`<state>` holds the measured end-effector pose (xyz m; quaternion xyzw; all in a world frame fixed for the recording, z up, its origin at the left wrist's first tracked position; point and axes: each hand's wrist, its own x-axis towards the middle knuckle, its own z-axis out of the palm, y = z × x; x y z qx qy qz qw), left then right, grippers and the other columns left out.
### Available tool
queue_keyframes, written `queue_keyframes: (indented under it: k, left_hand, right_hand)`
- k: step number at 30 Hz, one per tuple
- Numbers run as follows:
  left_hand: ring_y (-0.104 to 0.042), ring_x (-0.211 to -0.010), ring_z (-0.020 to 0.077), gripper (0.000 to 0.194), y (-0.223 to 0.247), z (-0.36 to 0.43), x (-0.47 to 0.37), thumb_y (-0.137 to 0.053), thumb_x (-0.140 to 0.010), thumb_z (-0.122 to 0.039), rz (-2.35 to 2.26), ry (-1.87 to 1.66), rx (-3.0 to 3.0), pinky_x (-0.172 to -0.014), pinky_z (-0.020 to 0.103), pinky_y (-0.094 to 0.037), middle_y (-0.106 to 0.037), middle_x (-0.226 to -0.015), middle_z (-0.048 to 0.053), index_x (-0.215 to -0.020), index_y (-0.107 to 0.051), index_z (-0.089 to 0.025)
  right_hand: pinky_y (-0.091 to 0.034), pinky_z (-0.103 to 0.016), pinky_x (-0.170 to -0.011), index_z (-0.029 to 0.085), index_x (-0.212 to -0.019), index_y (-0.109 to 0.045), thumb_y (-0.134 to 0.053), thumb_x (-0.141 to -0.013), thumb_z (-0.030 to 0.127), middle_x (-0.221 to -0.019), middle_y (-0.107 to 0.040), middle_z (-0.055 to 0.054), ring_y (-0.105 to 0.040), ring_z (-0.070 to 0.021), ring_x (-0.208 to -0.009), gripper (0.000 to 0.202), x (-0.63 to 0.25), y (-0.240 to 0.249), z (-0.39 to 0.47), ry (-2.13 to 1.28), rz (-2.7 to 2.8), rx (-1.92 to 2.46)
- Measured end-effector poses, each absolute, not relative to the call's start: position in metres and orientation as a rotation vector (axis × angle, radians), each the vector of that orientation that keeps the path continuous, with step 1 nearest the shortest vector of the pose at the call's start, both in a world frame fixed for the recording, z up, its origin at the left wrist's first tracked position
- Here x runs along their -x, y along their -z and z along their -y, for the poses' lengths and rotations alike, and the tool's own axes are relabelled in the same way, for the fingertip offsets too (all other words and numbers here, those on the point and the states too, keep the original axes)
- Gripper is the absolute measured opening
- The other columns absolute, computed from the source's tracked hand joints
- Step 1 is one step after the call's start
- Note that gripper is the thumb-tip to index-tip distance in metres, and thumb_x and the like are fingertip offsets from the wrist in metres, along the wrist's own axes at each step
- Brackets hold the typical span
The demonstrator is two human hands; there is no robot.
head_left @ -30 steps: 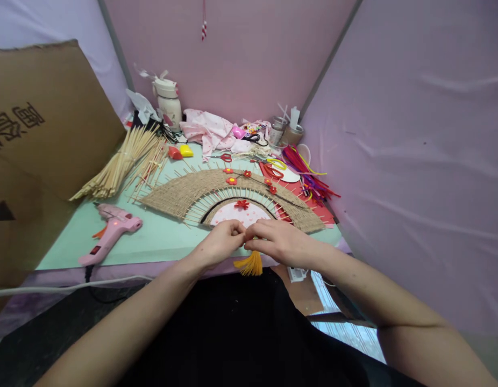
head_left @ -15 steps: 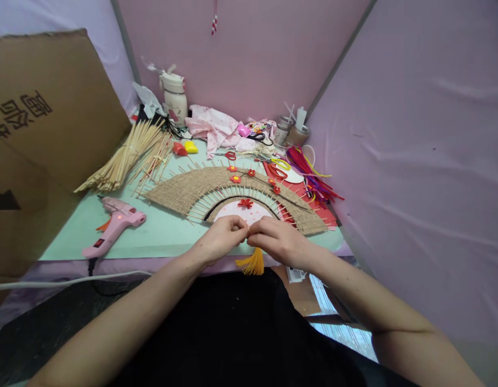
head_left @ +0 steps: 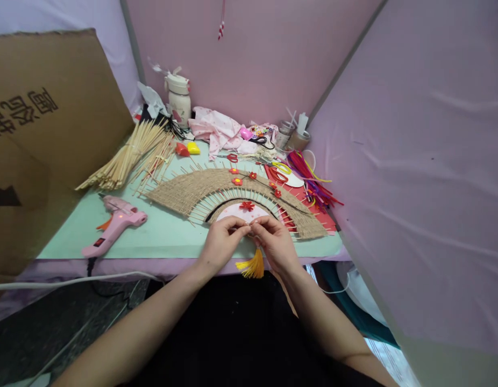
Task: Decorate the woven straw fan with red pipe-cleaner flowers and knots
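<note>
A woven fan (head_left: 178,193) of tan cord over thin sticks lies spread on the table, with small red flowers (head_left: 237,181) along its upper band. At its lower middle is a white half-round panel (head_left: 228,211) bearing a red flower (head_left: 246,206). Over this panel's lower edge, my left hand (head_left: 223,239) and my right hand (head_left: 275,239) meet, thumbs and fingertips pinched together. Whatever is between the fingertips is too small to make out. Just below them a yellow tassel (head_left: 254,264) hangs over the table's front edge; its upper end is hidden by my right hand.
A pink glue gun (head_left: 118,223) with a lit light lies on the left, by a cardboard box (head_left: 51,123). Behind are bundled sticks (head_left: 126,156), a bottle (head_left: 179,102), and pink cloth (head_left: 214,126). Orange-handled scissors (head_left: 278,174) and coloured pipe cleaners (head_left: 309,177) lie at the right.
My right hand has turned more upright, with its forearm drawn closer to my body. Both hands remain pinched together above the tassel. The view has shifted slightly.
</note>
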<state>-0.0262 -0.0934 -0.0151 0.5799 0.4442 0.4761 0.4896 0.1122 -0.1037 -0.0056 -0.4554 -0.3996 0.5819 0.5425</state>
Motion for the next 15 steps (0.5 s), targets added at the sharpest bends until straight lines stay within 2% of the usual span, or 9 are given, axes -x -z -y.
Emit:
queue_keyframes:
  k: [4,8,15]
  left_hand:
    - [-0.06,-0.073,0.0151,0.012,0.012,0.093,0.029,-0.061,-0.076,-0.024,-1.087,-1.103,-1.476,-0.072,0.026,-0.045,-0.068,-0.074,0.002,-0.071,-0.068,-0.015]
    - [-0.06,-0.073,0.015,0.012,0.006,0.092,0.031,-0.063,-0.075,-0.025,-0.993,-1.04,-1.45,-0.073,0.026,-0.045,-0.069,-0.074,0.003,-0.071,-0.068,-0.015]
    - [-0.059,-0.074,0.015,0.013,0.003,0.092,0.028,-0.066,-0.072,-0.027,-0.957,-1.026,-1.368,-0.073,0.026,-0.045,-0.069,-0.075,0.003,-0.072,-0.07,-0.014]
  right_hand:
    - [-0.034,-0.021,-0.049,0.018,-0.072,-0.066,-0.076,-0.066,0.031,-0.065,-0.058,0.002,-0.045,-0.0072,-0.052,0.018,-0.117,0.006,0.105,-1.389,1.028,1.133]
    - [-0.029,-0.02,-0.046,0.018,-0.072,-0.067,-0.078,-0.064,0.028,-0.06,-0.055,0.004,-0.038,-0.0051,-0.048,0.017,-0.118,0.001,0.108,-1.495,0.941,1.053]
    - [-0.027,-0.019,-0.045,0.018,-0.073,-0.066,-0.08,-0.063,0.026,-0.064,-0.055,0.003,-0.036,-0.0041,-0.05,0.019,-0.114,0.001,0.115,-1.555,0.788,0.945]
